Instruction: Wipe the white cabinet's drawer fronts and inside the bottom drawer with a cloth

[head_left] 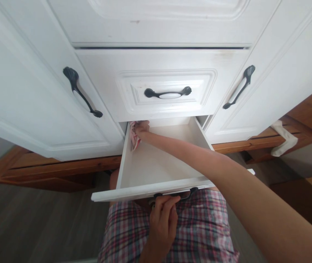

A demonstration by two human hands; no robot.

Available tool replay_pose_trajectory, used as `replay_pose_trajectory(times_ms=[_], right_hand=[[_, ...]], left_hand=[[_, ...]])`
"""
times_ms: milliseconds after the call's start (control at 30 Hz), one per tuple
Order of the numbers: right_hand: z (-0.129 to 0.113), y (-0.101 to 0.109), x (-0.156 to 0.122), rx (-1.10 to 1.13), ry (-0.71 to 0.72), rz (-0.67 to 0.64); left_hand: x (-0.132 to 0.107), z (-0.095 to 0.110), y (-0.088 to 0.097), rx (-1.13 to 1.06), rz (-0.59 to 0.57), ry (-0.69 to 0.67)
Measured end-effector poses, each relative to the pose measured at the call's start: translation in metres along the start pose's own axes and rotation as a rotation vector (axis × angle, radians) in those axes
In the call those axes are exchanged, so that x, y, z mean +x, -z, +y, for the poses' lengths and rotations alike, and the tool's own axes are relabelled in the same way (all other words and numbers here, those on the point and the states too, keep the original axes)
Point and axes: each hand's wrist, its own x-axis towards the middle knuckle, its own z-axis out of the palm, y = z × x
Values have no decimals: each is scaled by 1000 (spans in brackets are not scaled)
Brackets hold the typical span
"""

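A white drawer [169, 157] is pulled out toward my lap. My right arm crosses over it, and my right hand [143, 128] presses a pink-and-white cloth [134, 140] into the far left corner, against the left side wall. Part of the cloth is hidden under the fingers, which are closed on it. At the drawer's front, my left hand [163, 215] has its fingers curled at the dark drawer handle [193, 191], near its left end. The handle is partly covered by the drawer front and the fingers.
Above sits a shut drawer with a black-and-white handle [168, 93]. White cabinet doors with a left handle [82, 93] and a right handle [239, 87] flank it. A wooden ledge [63, 168] runs below. A white bracket-like piece [284, 140] sticks out at right.
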Motion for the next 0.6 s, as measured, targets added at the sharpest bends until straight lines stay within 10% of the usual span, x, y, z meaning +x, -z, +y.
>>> replay_pose_trajectory(times_ms=[267, 467, 600], right_hand=[[26, 34, -11, -456, 207, 77], [32, 101, 8, -911, 893, -466], [39, 127, 23, -849, 1078, -522]], left_hand=[[-1, -2, 11, -27, -127, 43], [-1, -6, 4, -30, -50, 0], [0, -7, 1, 18, -8, -43]])
